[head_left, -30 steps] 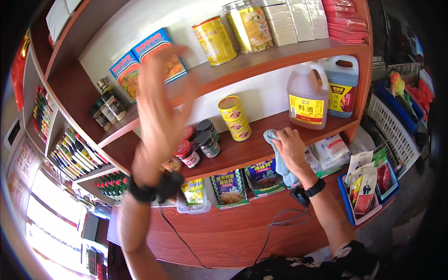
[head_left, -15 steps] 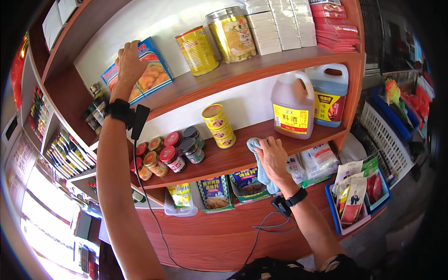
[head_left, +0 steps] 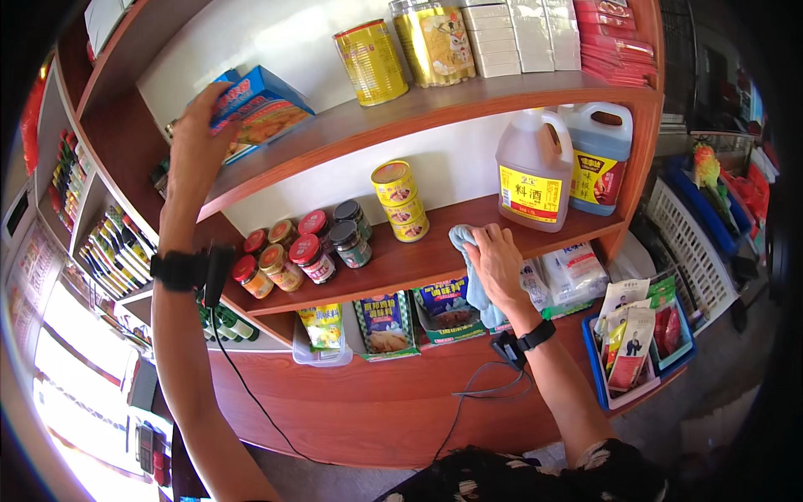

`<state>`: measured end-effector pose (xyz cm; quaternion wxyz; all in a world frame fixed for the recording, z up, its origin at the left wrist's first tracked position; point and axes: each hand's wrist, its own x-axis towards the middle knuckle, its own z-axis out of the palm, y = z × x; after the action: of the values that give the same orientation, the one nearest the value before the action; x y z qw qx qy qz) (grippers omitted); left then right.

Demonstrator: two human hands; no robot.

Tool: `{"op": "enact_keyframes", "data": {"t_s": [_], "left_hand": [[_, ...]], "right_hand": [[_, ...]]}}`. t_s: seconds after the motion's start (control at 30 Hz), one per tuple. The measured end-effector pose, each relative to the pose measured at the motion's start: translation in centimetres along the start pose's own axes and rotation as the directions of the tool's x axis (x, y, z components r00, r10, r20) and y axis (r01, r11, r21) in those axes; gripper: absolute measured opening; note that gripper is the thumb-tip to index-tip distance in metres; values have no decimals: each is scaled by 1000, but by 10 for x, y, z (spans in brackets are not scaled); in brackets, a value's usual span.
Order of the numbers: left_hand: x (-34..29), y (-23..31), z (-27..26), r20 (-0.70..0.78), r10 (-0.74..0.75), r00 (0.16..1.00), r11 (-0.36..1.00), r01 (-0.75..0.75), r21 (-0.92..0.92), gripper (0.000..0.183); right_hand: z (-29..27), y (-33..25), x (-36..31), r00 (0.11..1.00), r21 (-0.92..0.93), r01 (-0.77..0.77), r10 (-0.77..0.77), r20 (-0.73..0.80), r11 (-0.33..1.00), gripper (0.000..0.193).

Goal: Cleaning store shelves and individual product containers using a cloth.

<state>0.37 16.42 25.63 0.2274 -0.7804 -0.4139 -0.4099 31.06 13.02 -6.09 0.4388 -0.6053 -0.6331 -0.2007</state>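
Two blue boxes (head_left: 272, 115) on the upper shelf (head_left: 443, 98) are gripped by the raised left hand (head_left: 196, 149); one cloth (head_left: 477, 291) is pinched against the lower shelf (head_left: 427, 266) by the right hand (head_left: 499, 269), palm down.

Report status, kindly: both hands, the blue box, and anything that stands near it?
Left hand at blue box, upper shelf, grip unclear. Right hand holding light-blue cloth at middle shelf edge. Yellow tin right of box, gap between.

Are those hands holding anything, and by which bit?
The right hand holds the cloth by its upper part. The left hand is at the left side of a blue box; whether it grips it cannot be told.
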Motion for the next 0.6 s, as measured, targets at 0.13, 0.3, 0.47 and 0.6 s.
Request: {"op": "enact_keyframes", "data": {"t_s": [0.13, 0.3, 0.47, 0.6], "left_hand": [[-76, 41, -32, -411, 92, 907, 994, -111, -23, 46], [-174, 61, -97, -484, -99, 869, 990, 134, 40, 57], [-248, 70, -114, -431, -292, 854, 933, 353, 68, 64], [-278, 59, -87, -339, -569, 749, 821, 491, -291, 76]], "right_hand": [[0, 15, -3, 1000, -71, 11, -9, 20, 997, 25], [-10, -2, -12, 997, 218, -76, 79, -1, 973, 23], [-32, -42, -8, 975, 687, -218, 180, 128, 693, 23], [-68, -112, 1, 964, 847, -260, 76, 254, 463, 23]]}}
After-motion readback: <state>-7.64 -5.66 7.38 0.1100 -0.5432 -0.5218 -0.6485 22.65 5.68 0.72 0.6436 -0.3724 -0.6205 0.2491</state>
